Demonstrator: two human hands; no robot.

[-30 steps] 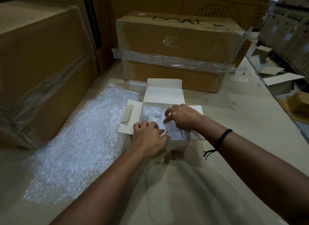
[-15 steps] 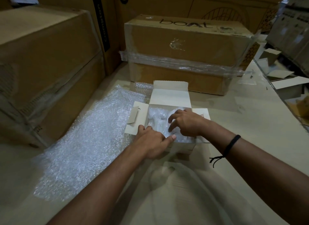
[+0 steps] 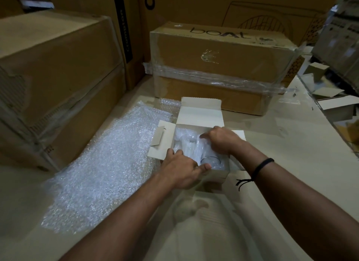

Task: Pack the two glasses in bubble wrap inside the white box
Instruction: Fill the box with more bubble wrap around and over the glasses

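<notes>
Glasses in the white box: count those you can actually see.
1. One clear glass shows its round rim in the near right corner of the small white cardboard box. A second may be hidden in the bubble wrap on the box's left.

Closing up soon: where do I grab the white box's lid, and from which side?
Pinch the lid by its free top edge, at the folded tuck strip, coming from above and behind. It stands open, hinged along the far wall of the white box, so only that edge is free.
</notes>
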